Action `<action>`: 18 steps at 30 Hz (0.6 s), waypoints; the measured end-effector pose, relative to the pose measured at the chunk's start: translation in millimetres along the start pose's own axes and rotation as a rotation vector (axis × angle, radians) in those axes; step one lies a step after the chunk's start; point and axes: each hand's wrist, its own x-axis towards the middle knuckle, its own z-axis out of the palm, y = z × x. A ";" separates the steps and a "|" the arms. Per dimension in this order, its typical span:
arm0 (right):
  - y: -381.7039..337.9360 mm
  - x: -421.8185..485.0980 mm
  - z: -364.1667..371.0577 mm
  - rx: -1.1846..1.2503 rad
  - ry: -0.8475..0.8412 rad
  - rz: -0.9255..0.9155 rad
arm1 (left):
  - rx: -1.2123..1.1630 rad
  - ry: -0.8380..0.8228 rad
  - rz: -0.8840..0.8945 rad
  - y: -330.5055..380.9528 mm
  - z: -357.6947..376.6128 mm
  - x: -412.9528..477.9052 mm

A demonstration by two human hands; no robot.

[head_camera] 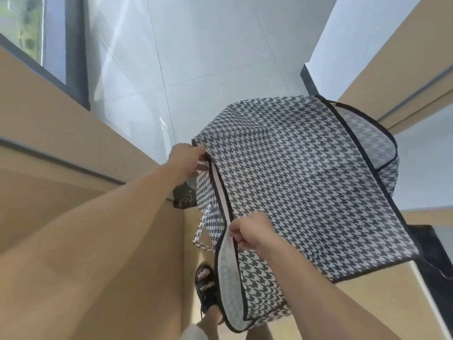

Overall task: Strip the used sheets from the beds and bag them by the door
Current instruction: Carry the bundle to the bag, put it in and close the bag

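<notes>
A large black-and-white houndstooth bag [301, 177] with black trim hangs in front of me above the floor. My left hand [187, 159] grips the bag's far upper corner by its edge. My right hand [250, 231] pinches the zipper line on the bag's near side, where the white-lined flap [229, 278] hangs open below. A houndstooth carry strap [201, 238] dangles at the bag's left. No sheets show; the bag's inside is hidden.
A tan wooden cabinet [61, 168] runs along my left, with a dark-framed window [76, 50] beyond. Glossy white floor tiles [208, 57] stretch ahead. A tan door panel [411, 77] stands at right. My sandalled foot [206, 285] is below the bag.
</notes>
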 end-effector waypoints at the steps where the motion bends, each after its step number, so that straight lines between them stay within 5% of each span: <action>1: -0.8 -0.8 1.8 0.018 0.005 -0.015 | 0.045 -0.031 -0.040 -11.4 0.3 -7.5; 6: -2.9 -1.0 12.8 0.032 0.018 -0.052 | 0.508 -0.341 -0.247 -65.3 14.2 -53.6; 8: 4.0 -2.8 19.1 -0.002 0.037 -0.065 | 0.509 -0.420 -0.250 -82.5 22.5 -67.7; 13: 42.2 -12.5 26.1 -0.101 -0.028 -0.021 | 0.257 -0.181 -0.155 -90.0 25.8 -73.5; 18: 87.9 -32.1 8.2 -0.520 0.103 -0.120 | 0.164 -0.013 -0.096 -80.2 9.3 -68.5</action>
